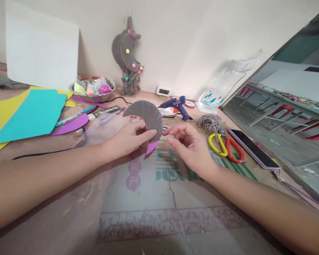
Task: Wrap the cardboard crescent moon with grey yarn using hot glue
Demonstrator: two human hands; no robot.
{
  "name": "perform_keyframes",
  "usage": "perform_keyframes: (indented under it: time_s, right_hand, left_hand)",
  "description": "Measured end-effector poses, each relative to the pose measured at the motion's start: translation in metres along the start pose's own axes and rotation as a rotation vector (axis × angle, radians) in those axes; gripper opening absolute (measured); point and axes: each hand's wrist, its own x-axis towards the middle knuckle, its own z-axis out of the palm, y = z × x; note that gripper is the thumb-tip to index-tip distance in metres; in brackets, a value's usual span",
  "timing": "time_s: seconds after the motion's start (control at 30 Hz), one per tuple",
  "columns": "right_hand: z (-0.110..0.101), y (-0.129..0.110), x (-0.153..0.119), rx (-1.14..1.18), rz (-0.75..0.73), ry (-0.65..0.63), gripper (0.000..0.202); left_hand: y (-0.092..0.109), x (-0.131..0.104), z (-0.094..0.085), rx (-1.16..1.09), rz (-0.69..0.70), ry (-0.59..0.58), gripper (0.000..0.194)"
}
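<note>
A crescent moon cutout, covered in rows of grey yarn with a bare purple tip at its lower end, is pinched in my left hand. The left thumb lies on its wrapped face. Close to the crescent's right edge is my right hand, fingers half curled, with a gap between thumb and index finger. Its index fingertip reaches that edge; whether it touches cannot be made out. A thin dark strand lies on the printed plastic sheet below the hands.
Behind the crescent lies a blue glue gun. Right of my hands are a grey yarn bundle, red-and-yellow scissors and a phone. Coloured sheets and a metal bowl occupy the left. A finished-looking moon ornament hangs behind.
</note>
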Motion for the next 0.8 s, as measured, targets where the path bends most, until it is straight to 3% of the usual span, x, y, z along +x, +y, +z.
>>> perform_keyframes:
  time_s: [0.1, 0.27, 0.4, 0.53, 0.8]
  right_hand:
    - [0.0053, -0.0003, -0.0009, 0.06, 0.062, -0.11, 0.022]
    - [0.01, -0.0008, 0.0039, 0.291, 0.171, -0.189, 0.024]
    - [0.0075, -0.0026, 0.0057, 0.168, 0.185, -0.183, 0.013]
    - [0.006, -0.0036, 0.0055, 0.03, 0.156, -0.163, 0.015]
    - [0.0056, -0.0044, 0.0052, 0.03, 0.135, -0.135, 0.016]
  left_hand:
    - [-0.0006, 0.0, 0.0, -0.046, 0.0, 0.001, 0.037]
    - [-0.0011, 0.0003, 0.0002, -0.037, 0.011, 0.011, 0.036]
    - [-0.0015, -0.0002, 0.0005, -0.081, -0.022, -0.033, 0.035]
    - [-0.0027, 0.0001, 0.0004, -0.052, -0.015, -0.032, 0.035]
    - [-0.0032, 0.0019, 0.0011, 0.022, -0.011, -0.03, 0.038]
